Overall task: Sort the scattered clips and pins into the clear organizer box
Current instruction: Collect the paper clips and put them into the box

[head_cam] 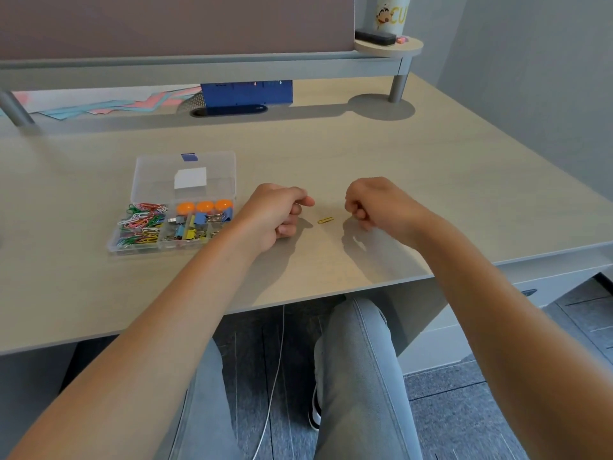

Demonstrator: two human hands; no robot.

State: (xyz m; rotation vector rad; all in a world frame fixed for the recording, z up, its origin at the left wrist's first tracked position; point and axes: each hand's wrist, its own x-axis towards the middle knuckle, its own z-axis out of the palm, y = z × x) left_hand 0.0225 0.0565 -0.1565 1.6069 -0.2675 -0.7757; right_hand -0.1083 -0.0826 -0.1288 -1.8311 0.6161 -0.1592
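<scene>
Yellow paper clip [325, 220]: flat on desk [398, 180], long axis left-right, right end tilted slightly away.
Left hand [277, 215]: fingers curled, holding nothing visible.
Right hand [374, 204]: fist, nothing visible held.

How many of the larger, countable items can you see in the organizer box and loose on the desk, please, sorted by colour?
Orange round pins in the clear organizer box: 3
Blue binder clips in the box: 3, as far as shows
Yellow paper clip loose on the desk: 1
Total: 7
The mixed paper clips are too tangled to count.

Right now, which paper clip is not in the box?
The yellow paper clip, alone on the desk between both hands; the others fill the box.
</scene>
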